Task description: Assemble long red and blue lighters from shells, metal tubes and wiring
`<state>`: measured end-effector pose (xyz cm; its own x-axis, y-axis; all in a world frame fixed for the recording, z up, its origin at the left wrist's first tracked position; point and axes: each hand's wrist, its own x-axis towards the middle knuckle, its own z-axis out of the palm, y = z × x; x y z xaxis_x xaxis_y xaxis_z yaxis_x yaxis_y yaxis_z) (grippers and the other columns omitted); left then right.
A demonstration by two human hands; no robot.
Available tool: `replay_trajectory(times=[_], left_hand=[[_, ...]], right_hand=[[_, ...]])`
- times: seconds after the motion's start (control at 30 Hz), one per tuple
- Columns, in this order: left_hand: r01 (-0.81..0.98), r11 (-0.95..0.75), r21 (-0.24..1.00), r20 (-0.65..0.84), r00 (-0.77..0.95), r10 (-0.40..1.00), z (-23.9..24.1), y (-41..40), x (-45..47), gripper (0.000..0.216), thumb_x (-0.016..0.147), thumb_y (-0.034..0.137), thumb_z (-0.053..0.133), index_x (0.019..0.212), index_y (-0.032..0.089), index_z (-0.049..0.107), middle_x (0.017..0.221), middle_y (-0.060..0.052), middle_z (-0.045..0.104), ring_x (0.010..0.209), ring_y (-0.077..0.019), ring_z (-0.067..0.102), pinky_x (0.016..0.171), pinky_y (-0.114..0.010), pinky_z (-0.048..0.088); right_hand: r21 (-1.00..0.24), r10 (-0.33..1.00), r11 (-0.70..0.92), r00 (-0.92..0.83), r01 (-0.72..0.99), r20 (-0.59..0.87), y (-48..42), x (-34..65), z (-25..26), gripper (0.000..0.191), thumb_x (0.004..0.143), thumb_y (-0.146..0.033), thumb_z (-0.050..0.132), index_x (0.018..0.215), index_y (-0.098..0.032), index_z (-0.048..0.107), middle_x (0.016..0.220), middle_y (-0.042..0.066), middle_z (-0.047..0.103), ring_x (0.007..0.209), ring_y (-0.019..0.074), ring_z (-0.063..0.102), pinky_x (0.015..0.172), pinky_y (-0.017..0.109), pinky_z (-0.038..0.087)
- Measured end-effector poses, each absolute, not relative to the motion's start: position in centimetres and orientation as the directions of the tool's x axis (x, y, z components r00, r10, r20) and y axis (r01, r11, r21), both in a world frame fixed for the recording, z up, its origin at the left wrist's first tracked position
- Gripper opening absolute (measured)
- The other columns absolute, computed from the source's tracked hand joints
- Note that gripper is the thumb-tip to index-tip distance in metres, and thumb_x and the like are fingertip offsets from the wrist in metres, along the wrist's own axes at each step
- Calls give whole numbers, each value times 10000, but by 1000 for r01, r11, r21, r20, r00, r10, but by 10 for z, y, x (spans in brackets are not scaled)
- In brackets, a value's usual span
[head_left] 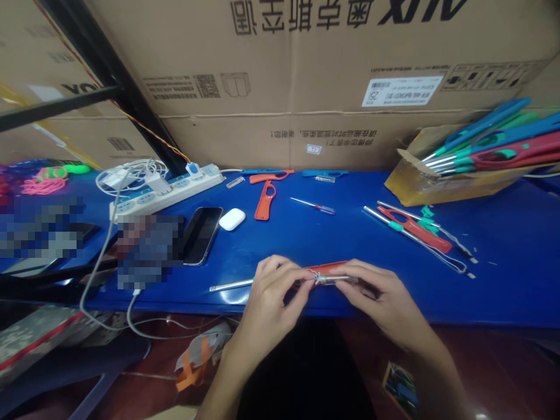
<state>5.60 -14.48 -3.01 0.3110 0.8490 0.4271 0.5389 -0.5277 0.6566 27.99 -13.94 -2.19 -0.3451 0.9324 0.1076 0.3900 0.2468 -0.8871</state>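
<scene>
Both my hands meet at the front edge of the blue table [306,239]. They hold a long-nosed lighter assembly [326,274]: a red plastic shell with a thin metal tube [230,285] sticking out to the left. My left hand [273,297] pinches the shell and a bit of thin wire near its middle. My right hand [378,294] grips the right end, fingers curled over the metal part. Part of the shell is hidden under my fingers.
A small screwdriver [314,205], an orange shell half [265,201], a red and green lighter with loose wires [415,228], a phone [201,233] and a white earbud case [232,219] lie on the table. A power strip [168,189] sits at the back left, a cardboard box of lighters [481,151] at the right.
</scene>
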Motion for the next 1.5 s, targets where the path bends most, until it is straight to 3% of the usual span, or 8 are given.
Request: replay_trajectory(times=[0.23,0.57,0.83,1.07,1.27,1.5], left_hand=[[498,-533,684,411,340,846,-30,-143,53,100,983,185,609,1016,242,684,954,26,731,946,-168,570,948,-376,379],[485,-538,690,397,367,841,-29,-143,50,111,989,209,596,980,238,703,909,5,722,931,-180,578,936,-390,398],[461,-535,708,391,374,841,-29,-143,48,97,976,181,614,977,233,696,890,17,704,928,-166,567,946,-385,394],[488,-564,666,406,397,823,-27,-143,51,98,988,204,602,993,238,695,929,10,722,962,-178,574,965,-397,399],[637,-530,560,470,282,836,-27,-147,29,305,964,260,645,1269,258,629,1220,-51,689,1189,-244,530,1012,-444,420],[732,-504,458,399,337,852,-34,-145,-1,283,969,340,640,1236,245,641,1164,-47,694,1108,-231,573,928,-423,454]], right_hand=[[-895,911,250,-402,370,88,-138,281,-22,232,990,-378,582,1163,-339,732,1114,17,709,972,187,638,849,316,502],[-873,883,292,-460,390,89,-136,282,-22,229,998,-355,575,1173,-340,721,1167,0,711,1021,180,648,838,301,507],[-863,869,338,-478,376,132,-137,282,-23,240,996,-325,583,1197,-356,712,1177,-9,715,1064,175,648,937,323,500],[-857,896,306,-430,414,112,-140,281,-24,245,997,-361,559,1173,-294,717,1060,34,724,836,164,652,680,283,514],[-869,951,237,-285,435,117,-142,277,-28,304,961,-416,610,1218,-272,688,940,33,732,716,159,627,636,285,513],[-846,966,239,-207,477,156,-138,275,-34,288,960,-441,602,1125,-234,716,976,50,738,750,171,627,636,293,496]])
